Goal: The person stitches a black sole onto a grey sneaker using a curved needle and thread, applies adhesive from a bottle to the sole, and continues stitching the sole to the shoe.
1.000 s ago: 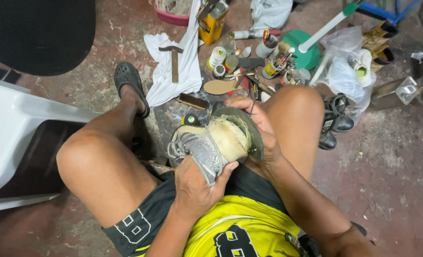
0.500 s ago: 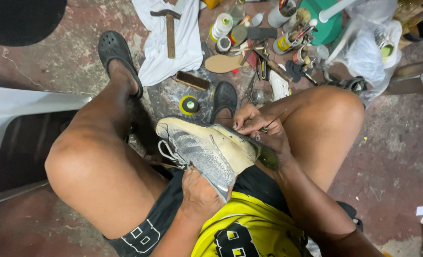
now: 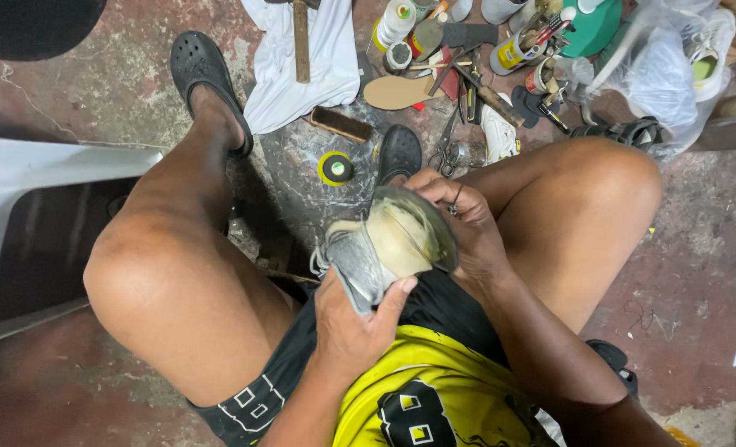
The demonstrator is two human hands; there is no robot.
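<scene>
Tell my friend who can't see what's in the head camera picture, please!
A seated person holds a worn grey and cream shoe between their knees, left hand gripping its heel end and right hand working along its edge. On the floor beyond lie a white cloth, a brush, a tape roll and scattered tools.

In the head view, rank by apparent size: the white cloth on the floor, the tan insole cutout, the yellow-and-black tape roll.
1. White cloth, clearly largest.
2. Tan insole cutout.
3. Yellow-and-black tape roll, smallest.
All lie on the floor at similar distance, so the order seems reliable.
</scene>
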